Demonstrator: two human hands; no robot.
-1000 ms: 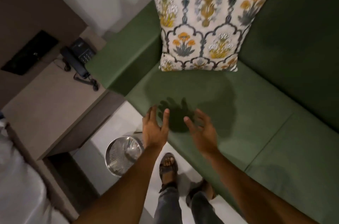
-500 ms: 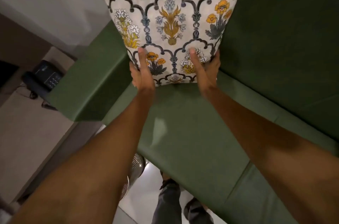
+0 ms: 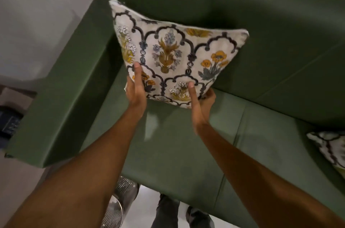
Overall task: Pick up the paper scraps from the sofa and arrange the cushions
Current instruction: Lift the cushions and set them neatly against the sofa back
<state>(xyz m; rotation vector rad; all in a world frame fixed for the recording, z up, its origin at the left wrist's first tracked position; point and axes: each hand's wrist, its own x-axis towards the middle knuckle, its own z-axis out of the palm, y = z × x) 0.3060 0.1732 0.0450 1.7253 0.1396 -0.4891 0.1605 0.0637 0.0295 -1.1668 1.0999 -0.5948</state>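
A white cushion (image 3: 173, 54) with yellow and blue flowers and dark arches is lifted off the seat of the green sofa (image 3: 179, 145), tilted, near the left armrest and the backrest. My left hand (image 3: 136, 89) grips its lower left edge, thumb on the front. My right hand (image 3: 200, 102) grips its lower right edge, fingers behind it. A second cushion (image 3: 328, 147) of the same pattern lies on the seat at the right edge of view, partly cut off. No paper scraps show on the sofa.
The sofa's left armrest (image 3: 61, 100) runs beside the cushion. A metal mesh waste bin (image 3: 119, 205) stands on the floor under my left forearm. A dark telephone (image 3: 9, 121) sits on a side table at the far left. My feet are below the seat edge.
One second ago both hands were empty above the seat. They took hold of the cushion's lower corners and have lifted it off the seat, turning it.
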